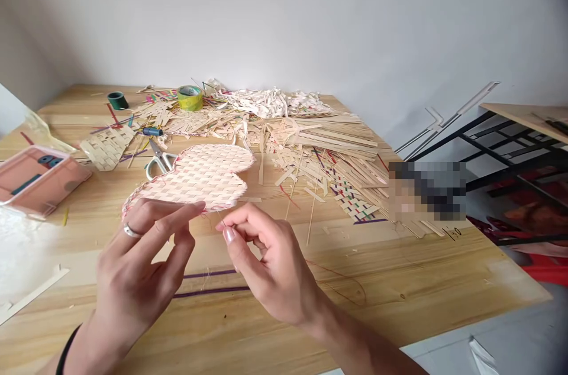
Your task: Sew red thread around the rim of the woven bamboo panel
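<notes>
A pale woven heart-shaped piece [199, 177], its edge bound with pinkish-red stitching, is held slightly above the table. The fingers of my left hand [144, 251] are closed on its near edge, with the thumb under it. Just right of that edge, my right hand [270, 262] pinches a thin needle [223, 222] between thumb and forefinger. A loose loop of reddish thread [361, 286] lies on the table beyond my right wrist. White-handled scissors [158, 161] rest behind the woven piece, partly covered by it.
Loose pale strips [332, 138] and scraps pile up across the back. Yellow tape [190, 99] and a green spool [118, 100] stand there too. A pink box [39, 177] is at left, a checkered woven piece [350, 200] at right. Purple strips [213, 292] lie under my hands.
</notes>
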{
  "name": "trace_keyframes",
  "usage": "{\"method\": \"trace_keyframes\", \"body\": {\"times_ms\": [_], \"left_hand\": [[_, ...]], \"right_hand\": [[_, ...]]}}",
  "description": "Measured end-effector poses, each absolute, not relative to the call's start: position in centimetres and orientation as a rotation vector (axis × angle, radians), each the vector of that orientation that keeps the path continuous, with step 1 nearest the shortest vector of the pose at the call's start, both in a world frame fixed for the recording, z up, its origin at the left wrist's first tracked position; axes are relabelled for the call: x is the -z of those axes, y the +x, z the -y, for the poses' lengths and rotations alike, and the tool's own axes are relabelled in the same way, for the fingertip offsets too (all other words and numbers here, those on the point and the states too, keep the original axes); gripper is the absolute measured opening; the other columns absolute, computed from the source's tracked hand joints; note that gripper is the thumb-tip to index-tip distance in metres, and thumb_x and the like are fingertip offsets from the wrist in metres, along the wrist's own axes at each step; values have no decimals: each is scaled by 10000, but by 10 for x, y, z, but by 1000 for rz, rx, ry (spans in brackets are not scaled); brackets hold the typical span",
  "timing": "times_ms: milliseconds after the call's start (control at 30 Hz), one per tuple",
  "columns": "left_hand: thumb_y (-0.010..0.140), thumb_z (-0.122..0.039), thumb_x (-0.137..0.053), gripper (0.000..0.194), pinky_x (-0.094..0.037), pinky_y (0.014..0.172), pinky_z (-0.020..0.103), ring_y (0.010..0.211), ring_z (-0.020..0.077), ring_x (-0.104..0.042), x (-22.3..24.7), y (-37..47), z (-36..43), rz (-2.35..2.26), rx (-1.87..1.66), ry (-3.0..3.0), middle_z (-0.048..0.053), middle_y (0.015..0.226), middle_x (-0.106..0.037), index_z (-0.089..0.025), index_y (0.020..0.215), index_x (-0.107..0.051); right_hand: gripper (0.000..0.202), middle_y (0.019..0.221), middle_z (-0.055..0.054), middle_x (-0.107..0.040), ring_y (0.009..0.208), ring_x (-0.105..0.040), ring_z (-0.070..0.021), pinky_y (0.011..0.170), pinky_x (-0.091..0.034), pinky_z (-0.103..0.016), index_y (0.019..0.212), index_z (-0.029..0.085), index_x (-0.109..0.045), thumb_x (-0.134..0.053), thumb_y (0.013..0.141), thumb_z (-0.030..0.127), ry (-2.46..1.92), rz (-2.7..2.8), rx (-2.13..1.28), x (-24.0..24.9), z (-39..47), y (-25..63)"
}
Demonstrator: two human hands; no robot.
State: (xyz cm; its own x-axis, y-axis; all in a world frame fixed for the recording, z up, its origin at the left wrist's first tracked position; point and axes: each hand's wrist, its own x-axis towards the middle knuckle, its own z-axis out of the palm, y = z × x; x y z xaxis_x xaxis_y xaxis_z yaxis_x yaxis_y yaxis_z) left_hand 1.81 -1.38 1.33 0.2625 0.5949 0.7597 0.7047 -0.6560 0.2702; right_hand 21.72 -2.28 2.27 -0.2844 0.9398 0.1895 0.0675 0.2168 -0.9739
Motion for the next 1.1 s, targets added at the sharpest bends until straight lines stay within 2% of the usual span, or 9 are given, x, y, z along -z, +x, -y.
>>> {"method": "trace_keyframes", "body": {"times_ms": [200, 400, 600, 867, 1100], "left_hand": [[915, -30, -651, 461, -561, 851, 302, 862, 147, -719, -13, 18, 16, 1274, 1365, -2391, -4, 1036, -741, -297, 1285, -718], [946, -16, -606, 555, -585, 882, 386, 881, 177, -722, -17, 22, 19, 1321, 1360, -2411, 1, 1045, -727, -392, 1349, -675], [941, -10, -609, 535, -560, 847, 397, 881, 191, -714, -16, 20, 19, 1283, 1359, -2427, 10, 1044, -723, -359, 1340, -680], [926, -39, -645, 321, -540, 855, 345, 920, 183, -695, -14, 19, 17, 1246, 1309, -2478, 32, 1014, -694, -218, 1189, -686], [935, -64, -707, 312, -536, 788, 293, 839, 145, -672, -15, 21, 17, 1194, 1289, -2489, 8, 968, -700, -213, 1209, -679]], "right_hand": [[139, 597, 61, -496, 510, -407, -77, 482, -316, -223, 923, 168, -587, -562, 1013, 271, -976, 1568, -1228, -25, 24, 222], [140, 577, 61, -511, 486, -432, -79, 477, -318, -221, 918, 173, -585, -563, 1011, 275, -996, 1583, -1250, -24, 23, 223], [155, 603, 43, -539, 518, -491, -99, 498, -353, -227, 949, 175, -590, -548, 1033, 299, -1011, 1576, -1261, -23, 24, 222], [124, 629, 41, -543, 548, -510, -106, 506, -341, -233, 971, 182, -569, -548, 1039, 283, -990, 1622, -1229, -21, 24, 220], [121, 632, 49, -521, 546, -486, -87, 520, -344, -219, 928, 185, -556, -533, 1028, 249, -968, 1692, -1192, -20, 24, 219]]}}
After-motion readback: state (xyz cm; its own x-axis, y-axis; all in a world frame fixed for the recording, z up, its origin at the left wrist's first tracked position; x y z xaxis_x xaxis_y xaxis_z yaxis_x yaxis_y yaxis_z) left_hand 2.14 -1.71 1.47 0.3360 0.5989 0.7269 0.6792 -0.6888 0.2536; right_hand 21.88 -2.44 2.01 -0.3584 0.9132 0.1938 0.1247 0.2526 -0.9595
